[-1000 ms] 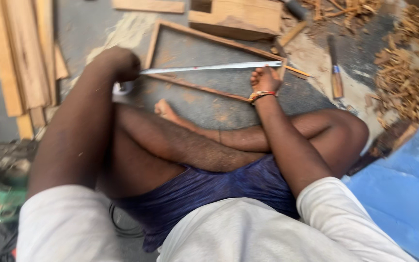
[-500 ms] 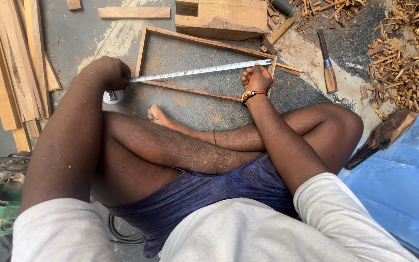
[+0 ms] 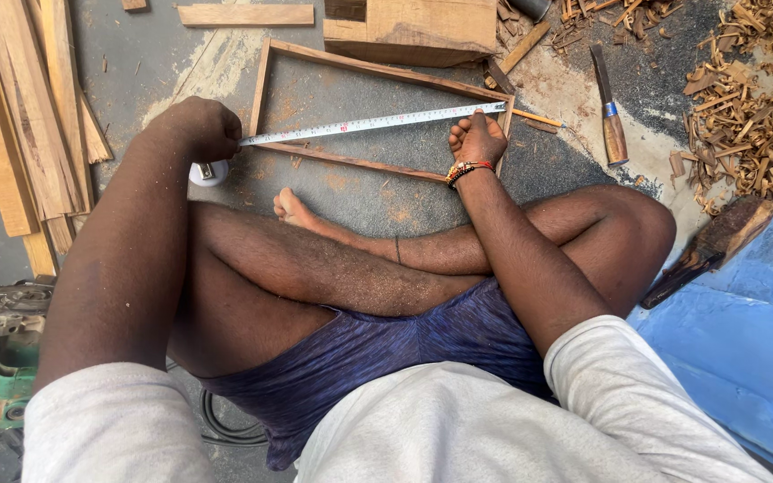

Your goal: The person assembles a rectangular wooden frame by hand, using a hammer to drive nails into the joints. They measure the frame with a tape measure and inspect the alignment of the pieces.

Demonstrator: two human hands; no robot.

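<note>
A thin wooden frame point(image 3: 369, 70) lies on the grey floor in front of my crossed legs. A white tape measure blade point(image 3: 373, 122) stretches diagonally across it, from the near left corner to the far right corner. My left hand point(image 3: 200, 127) pins the tape at the frame's left end, with the round white tape case point(image 3: 208, 172) just below it. My right hand point(image 3: 476, 138) presses the tape's far end down near the right corner; a beaded bracelet sits on that wrist.
Wooden slats point(image 3: 24, 107) are stacked at the left. A thick wood block point(image 3: 422, 27) and a short plank point(image 3: 245, 14) lie beyond the frame. A chisel point(image 3: 608, 109) and wood shavings point(image 3: 753, 98) lie at the right, a blue surface point(image 3: 753, 331) nearer. A green circular saw point(image 3: 2, 349) sits at my left.
The view has shifted and steadied. Both hands stay on the tape stretched across the frame, with little visible movement of the tape itself.
</note>
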